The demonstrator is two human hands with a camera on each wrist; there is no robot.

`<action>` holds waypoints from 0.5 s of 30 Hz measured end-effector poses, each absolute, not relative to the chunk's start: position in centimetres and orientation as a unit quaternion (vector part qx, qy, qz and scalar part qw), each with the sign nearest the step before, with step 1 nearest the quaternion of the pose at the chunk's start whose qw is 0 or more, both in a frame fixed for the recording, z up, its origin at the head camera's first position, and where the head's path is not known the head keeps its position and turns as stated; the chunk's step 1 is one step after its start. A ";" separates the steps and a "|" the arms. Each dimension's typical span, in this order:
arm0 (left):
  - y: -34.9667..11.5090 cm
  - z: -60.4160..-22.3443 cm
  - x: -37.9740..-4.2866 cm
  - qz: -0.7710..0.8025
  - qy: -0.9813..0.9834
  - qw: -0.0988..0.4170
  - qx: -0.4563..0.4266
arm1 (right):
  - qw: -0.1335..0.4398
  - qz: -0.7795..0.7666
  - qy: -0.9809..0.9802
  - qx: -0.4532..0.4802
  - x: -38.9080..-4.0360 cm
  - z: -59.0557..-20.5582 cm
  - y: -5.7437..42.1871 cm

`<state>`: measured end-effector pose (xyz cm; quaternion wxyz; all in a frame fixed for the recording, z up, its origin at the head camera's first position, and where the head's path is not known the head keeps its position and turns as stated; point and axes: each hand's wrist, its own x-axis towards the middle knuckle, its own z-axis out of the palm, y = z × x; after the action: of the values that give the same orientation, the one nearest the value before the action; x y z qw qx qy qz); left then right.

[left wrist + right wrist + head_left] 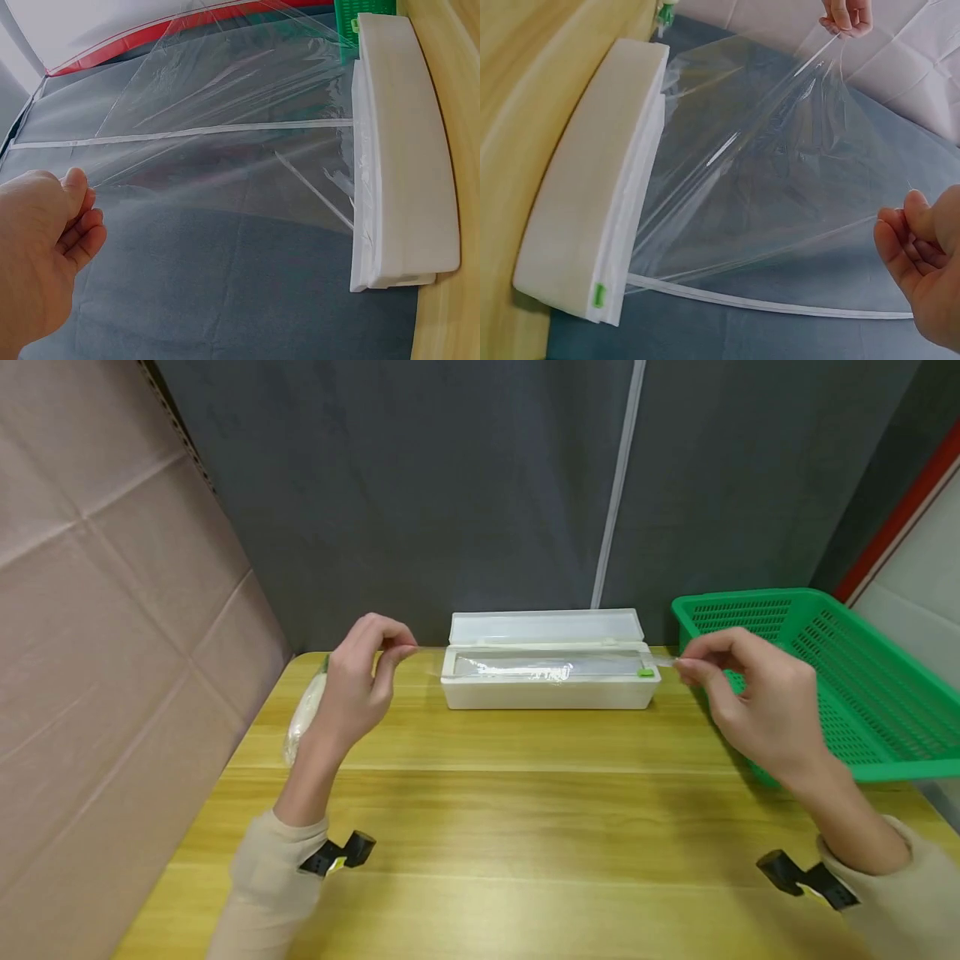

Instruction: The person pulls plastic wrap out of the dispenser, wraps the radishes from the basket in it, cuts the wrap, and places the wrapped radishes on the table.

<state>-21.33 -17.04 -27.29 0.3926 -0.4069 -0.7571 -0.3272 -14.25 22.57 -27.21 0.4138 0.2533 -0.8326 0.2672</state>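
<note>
A sheet of clear cling film [780,142] stretches up from a white cling film dispenser [551,695] on the table. Its lid [546,627] stands raised at the back, and a small green slide cutter [646,673] sits at the right end. My left hand [365,670] pinches one corner of the film between thumb and fingertips. The opposite corner is pinched by my right hand [757,693]. Both hands are above the table, on either side of the dispenser, with the film spread taut between them.
Beside my left wrist lies a pale, long vegetable [306,714] in clear wrap, green at its tip and partly hidden. A green plastic basket [892,772] stands at the right, close to my right hand. A dark grey curtain [420,493] hangs behind the wooden table [525,827].
</note>
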 end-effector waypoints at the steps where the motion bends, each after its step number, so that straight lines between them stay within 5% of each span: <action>1: -17.2 -27.5 -21.2 -0.327 -0.759 0.389 -0.407 | 0.409 0.270 -0.834 0.253 -14.0 -27.5 22.6; 15: -19.3 -30.2 -19.8 -0.317 -0.774 0.327 -0.440 | 0.355 0.310 -0.819 0.327 -12.3 -32.0 21.6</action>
<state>-19.82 -19.29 -30.24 0.3273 -0.4400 -0.7736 -0.3174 -12.28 21.58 -32.02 0.3546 0.3274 -0.8192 0.3098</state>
